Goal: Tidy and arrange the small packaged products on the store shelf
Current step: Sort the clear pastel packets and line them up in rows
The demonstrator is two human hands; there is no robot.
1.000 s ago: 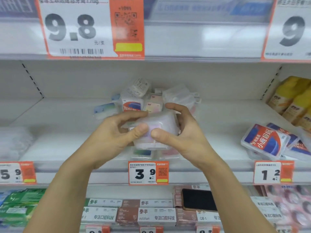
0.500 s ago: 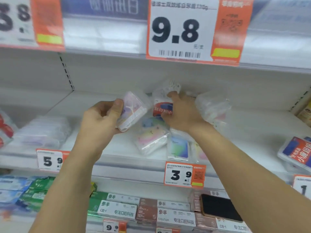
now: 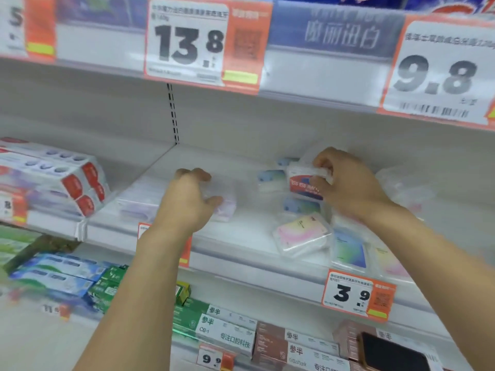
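Two bare hands are working on the white middle shelf (image 3: 241,231) of a store display. Left hand (image 3: 187,202) is resting its curled fingers (image 3: 211,202) around a clear packet with a pale purple insert (image 3: 226,208), which is lying flat on the shelf toward its left part. Just left of that packet, a stack of similar purple-tinted packets (image 3: 139,207) is lying on the shelf; motion blur is hiding their detail. Right hand (image 3: 348,186) is gripping a clear packet with a red and blue label (image 3: 302,183) near the back of the shelf, thumb and fingers (image 3: 321,167) clamped on its upper right corner, the packet tilting upward. Around it, a loose pile of small packets is lying at mixed angles: a pale blue packet (image 3: 270,178) to the left, a pink and yellow packet (image 3: 301,234) tilted toward the front, and a blue-green packet (image 3: 349,253) flat beside the front edge. On the shelf rail below the pile, a price tag reading 3.9 (image 3: 357,295) is hanging. Boxes with red ends (image 3: 77,183) are lying stacked on the neighbouring shelf section at the left. Large price tags reading 13.8 (image 3: 187,44) and 9.8 (image 3: 436,76) are hanging from the shelf above.
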